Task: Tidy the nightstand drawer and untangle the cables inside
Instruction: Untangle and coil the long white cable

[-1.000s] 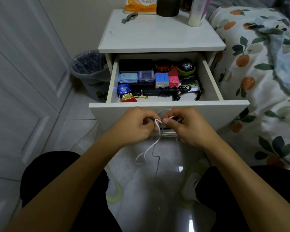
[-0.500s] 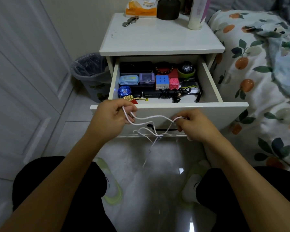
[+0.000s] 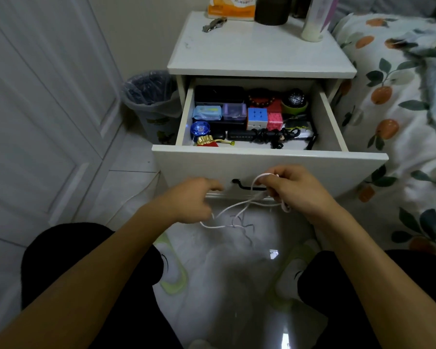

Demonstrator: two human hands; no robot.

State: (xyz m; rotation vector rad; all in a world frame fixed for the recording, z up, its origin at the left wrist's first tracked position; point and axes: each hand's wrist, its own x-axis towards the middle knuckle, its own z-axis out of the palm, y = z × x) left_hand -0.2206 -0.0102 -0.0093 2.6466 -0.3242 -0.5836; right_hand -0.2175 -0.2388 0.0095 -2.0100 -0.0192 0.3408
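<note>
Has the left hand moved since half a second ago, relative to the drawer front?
Yes. The left hand has dropped from level with the top edge of the drawer front to below its handle, still gripping the white cable.

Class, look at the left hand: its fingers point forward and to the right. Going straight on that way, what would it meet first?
Probably the black drawer handle on the white drawer front, just ahead of the left hand. Depth is unclear, so the fingers might reach the panel first.

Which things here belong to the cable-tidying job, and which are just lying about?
Job: white cable, held by left hand and right hand; open drawer; black cable bundle.
Lying about: trash bin; tissue pack; keys.
</note>
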